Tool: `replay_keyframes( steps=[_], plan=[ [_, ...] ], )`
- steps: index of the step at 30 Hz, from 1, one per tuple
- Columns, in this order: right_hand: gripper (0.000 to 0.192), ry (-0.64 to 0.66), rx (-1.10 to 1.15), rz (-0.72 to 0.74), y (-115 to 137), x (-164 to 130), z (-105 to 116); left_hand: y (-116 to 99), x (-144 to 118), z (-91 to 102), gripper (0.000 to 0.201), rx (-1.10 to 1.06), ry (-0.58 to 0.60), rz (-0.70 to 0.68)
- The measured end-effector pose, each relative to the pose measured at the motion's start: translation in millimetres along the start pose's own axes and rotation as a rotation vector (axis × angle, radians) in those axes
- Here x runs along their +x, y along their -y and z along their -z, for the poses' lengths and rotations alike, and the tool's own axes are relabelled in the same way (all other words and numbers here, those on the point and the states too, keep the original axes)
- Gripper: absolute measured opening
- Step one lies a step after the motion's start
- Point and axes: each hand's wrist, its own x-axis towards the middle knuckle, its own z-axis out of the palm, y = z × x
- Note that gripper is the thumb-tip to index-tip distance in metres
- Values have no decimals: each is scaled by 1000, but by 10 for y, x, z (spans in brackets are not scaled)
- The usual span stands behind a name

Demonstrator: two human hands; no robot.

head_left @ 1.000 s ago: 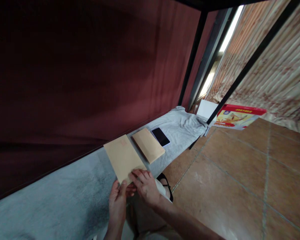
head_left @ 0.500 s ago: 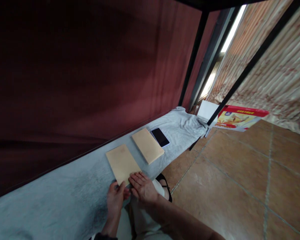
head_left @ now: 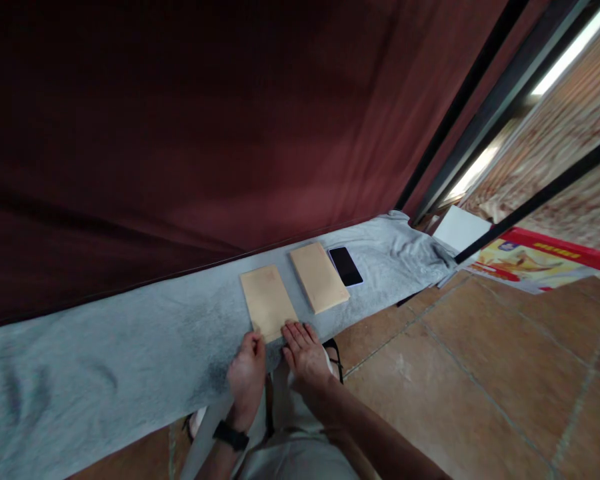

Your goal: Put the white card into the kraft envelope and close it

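A tan kraft-paper envelope (head_left: pixel 269 300) lies flat on the grey cloth, a crease showing along its near edge. At its near left corner my left hand (head_left: pixel 247 370) is closed, thumb and fingers pinching the paper edge. My right hand (head_left: pixel 304 353) rests palm down near the other front corner, fingers stretched out over the paper. Just right of the envelope sits a thicker stack of the same tan paper (head_left: pixel 320 279), touched by neither hand. A phone (head_left: pixel 346 265) with a dark screen lies against the far side of that stack.
The grey cloth (head_left: pixel 170 327) covers a long narrow bench along a dark red curtain (head_left: pixel 240 133). Black metal bars (head_left: pixel 545 197) rise at the right end. A red and yellow box (head_left: pixel 535 260) and a white panel (head_left: pixel 460 228) stand on the brown tiled floor (head_left: pixel 430 393).
The view has turned, so the bench things appear higher and further right. My left fingers have closed tighter at the envelope's near left corner. My right hand stays flat on it.
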Motion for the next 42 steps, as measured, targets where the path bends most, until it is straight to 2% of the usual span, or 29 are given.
replay_keyframes(
  steps=[2, 4, 7, 13, 16, 21, 24, 33, 36, 42],
  plan=[
    [53, 11, -2, -5, 11, -8, 5, 4, -100, -51, 20, 124, 36, -265],
    [53, 21, 7, -6, 13, -20, -1, 24, -177, -134, 33, 227, 128, -498],
    [56, 36, 31, 9, -15, -50, 0, 81, -233, -240, 47, 358, 195, -645],
    [52, 39, 34, -4, -106, -73, 116, 172, -273, -200, 54, 489, 232, -663],
    [48, 43, 47, -12, -100, -47, 185, 154, -315, -183, 55, 518, 218, -648],
    [50, 120, 99, 77, -19, -16, 212, 95, -366, -231, 57, 535, 200, -649],
    [48, 122, 74, 51, -22, -17, 193, 89, -381, -238, 55, 527, 177, -636],
    [48, 63, 26, 37, -282, -69, 263, 215, -426, -86, 59, 589, 97, -620],
    [47, 61, 19, 33, -290, -77, 269, 150, -432, -133, 60, 591, 78, -622],
    [46, 60, -2, -4, -183, -54, 272, -16, -411, -356, 55, 579, 160, -661]
  ],
)
